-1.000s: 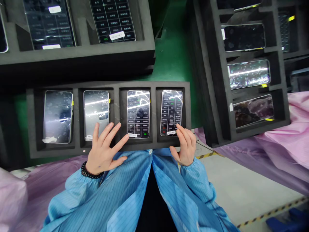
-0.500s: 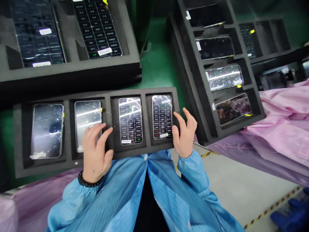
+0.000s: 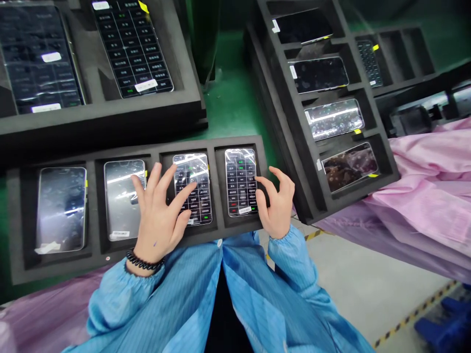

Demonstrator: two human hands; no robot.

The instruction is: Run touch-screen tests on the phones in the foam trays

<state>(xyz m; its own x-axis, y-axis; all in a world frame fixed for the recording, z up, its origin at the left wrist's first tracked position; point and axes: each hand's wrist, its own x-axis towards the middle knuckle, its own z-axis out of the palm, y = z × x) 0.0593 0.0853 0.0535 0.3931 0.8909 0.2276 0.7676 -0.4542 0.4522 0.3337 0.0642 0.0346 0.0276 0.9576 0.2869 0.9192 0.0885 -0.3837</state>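
Black foam tray (image 3: 88,153), four compartments, one phone in each, lies just ahead of the body. Under the left hand (image 3: 160,220): third phone from the left (image 3: 193,169), fingers spread wide across its face, no hold. Just right of that hand: fourth phone (image 3: 239,184), the right hand (image 3: 277,208) curled narrowly at its edge; hold cannot be told.

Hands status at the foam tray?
Left hand fingers on third phone in black foam tray. Right hand at edge of fourth phone. Left hand also overlaps second phone.
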